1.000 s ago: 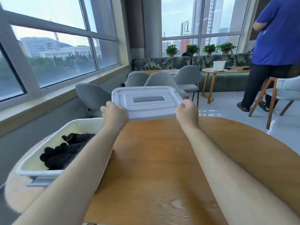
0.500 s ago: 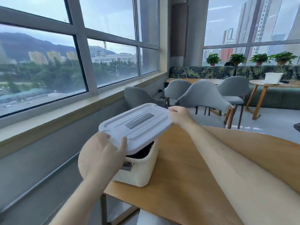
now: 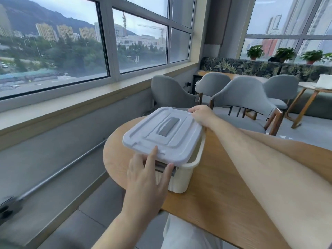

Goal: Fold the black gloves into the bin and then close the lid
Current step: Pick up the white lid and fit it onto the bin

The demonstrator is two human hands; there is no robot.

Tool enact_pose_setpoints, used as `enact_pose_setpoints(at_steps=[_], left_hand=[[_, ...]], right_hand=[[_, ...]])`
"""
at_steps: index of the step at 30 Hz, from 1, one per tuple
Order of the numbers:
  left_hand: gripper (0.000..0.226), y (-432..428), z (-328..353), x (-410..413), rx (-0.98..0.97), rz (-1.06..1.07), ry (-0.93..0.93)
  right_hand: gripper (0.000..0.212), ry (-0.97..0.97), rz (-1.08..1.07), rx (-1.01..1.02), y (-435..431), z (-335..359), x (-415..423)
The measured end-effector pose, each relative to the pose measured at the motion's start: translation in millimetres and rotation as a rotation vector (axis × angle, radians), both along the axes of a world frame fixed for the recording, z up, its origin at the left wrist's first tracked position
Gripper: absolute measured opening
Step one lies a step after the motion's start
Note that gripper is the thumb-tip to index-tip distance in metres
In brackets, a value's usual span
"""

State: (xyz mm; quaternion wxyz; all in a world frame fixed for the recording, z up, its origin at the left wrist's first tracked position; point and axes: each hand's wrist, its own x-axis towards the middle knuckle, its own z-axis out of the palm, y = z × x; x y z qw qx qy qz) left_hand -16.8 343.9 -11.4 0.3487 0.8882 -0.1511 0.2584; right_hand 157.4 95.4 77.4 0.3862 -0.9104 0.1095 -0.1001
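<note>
Lid (image 3: 162,135) came down onto bin (image 3: 181,178) — left hand (image 3: 145,178) pressed near edge, fingers straight, right hand (image 3: 202,115) gripped far edge to align.

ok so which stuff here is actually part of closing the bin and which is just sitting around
In the job: lid; bin; left hand, fingers laid on the lid's near edge; right hand, holding its far corner.

Just about: wooden table under the bin; grey chairs; potted plants.
</note>
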Motion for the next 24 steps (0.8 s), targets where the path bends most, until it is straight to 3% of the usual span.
enact_pose_setpoints(at_steps=[7,13,18,24], left_hand=[[0.072,9.0,-17.3,9.4,0.147,-0.100,-0.243],[0.051,18.1,-16.5,22.8,0.283,-0.158,-0.396],[0.046,20.2,-19.1,39.2,0.278,-0.307,-0.463],[0.040,9.6,-23.5,43.8,0.211,-0.306,-0.548]], right_hand=[[0.045,0.012,0.030,-0.073,3.5,-6.6,10.9],[0.038,0.030,0.053,-0.105,-9.8,-9.2,14.3],[0.045,0.039,0.079,-0.214,-8.8,-8.0,6.6],[0.042,0.039,0.111,-0.382,-8.7,-8.3,3.2]])
